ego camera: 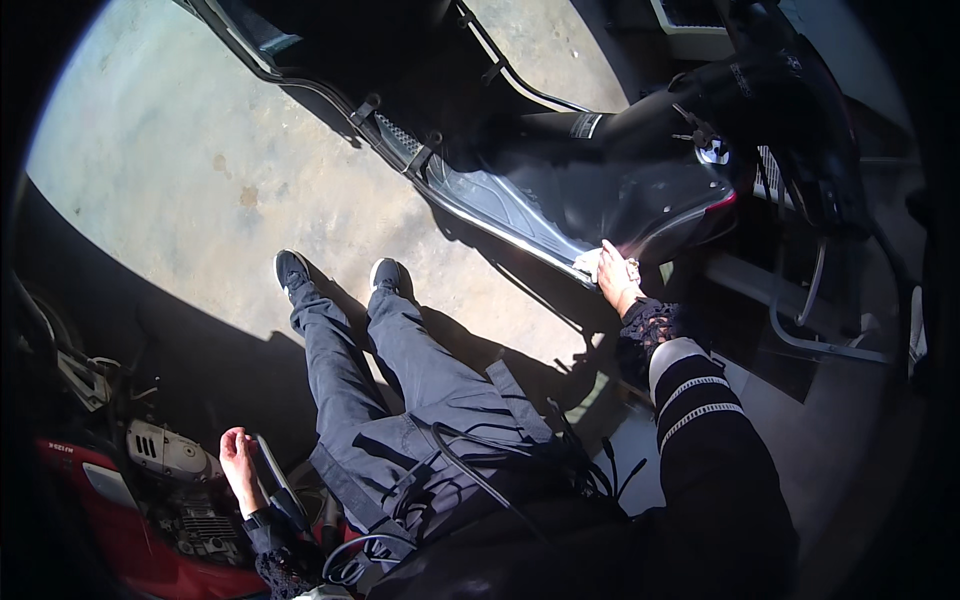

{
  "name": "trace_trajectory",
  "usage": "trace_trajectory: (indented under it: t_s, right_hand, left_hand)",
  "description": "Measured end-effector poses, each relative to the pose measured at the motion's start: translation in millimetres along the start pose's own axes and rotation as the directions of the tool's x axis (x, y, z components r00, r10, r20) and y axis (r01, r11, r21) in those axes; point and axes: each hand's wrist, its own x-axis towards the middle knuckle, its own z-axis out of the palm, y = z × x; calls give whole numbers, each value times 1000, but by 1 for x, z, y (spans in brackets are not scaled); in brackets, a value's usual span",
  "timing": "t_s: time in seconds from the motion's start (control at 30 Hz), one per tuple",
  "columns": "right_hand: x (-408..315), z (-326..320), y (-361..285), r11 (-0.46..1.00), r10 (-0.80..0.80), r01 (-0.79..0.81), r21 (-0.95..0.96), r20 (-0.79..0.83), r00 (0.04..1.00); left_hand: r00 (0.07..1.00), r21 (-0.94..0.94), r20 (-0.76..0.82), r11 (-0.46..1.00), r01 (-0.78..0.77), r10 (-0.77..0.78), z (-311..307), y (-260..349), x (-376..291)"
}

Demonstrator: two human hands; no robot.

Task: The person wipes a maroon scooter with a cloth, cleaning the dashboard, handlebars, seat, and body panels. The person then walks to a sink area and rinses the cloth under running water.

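Observation:
At the rear end of a black scooter's footboard point(502, 206), my right hand point(618, 279) presses a white cloth point(588, 261) against the lower side panel. Part of the cloth lies beneath the fingers. My left hand point(238, 457) hangs low beside a red motorcycle point(135, 532), near its engine cover point(171, 450). Its fingers are bent, and I cannot tell whether anything is between them. The scooter's dark body point(637, 172) catches sunlight above the footboard. Keys point(697, 127) hang at the lock on the scooter's side.
A metal side rail point(480, 229) runs along the scooter's footboard. Black cables point(450, 450) hang around my waist. A bent metal bar point(817, 341) stands out at the right, behind the scooter. The concrete floor point(172, 172) is partly sunlit, partly in shadow.

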Motion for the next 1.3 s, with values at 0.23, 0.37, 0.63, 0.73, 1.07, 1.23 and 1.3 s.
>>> trace_trajectory:
  t_s: [0.23,0.37,0.63,0.73,1.07,1.23,1.3]
  right_hand:
    - [-72,-27,75,916,352,-91,392,-670,654]
    - [-103,-54,142,719,668,-405,565,-724,174]
    - [-56,-39,48,793,586,-284,539,-550,595]
    - [-78,-44,30,608,695,48,792,-561,450]
    - [-146,-48,182,-343,895,-181,922,262,-361]
    - [-125,-40,223,-404,903,-154,902,420,86]
    - [-123,-44,229,-375,907,-176,910,399,132]
  left_hand:
    - [988,-47,98,992,-115,119,55,36,-33]
    - [966,-96,117,970,-222,232,73,62,-49]
    - [941,-110,45,938,-329,336,72,57,-85]
    - [962,-141,-26,952,-273,272,63,40,-94]
    - [954,-164,-4,941,-295,299,75,80,-111]
    - [948,-11,34,948,-317,318,67,107,-132]
    - [942,37,49,942,-333,332,60,117,-139]
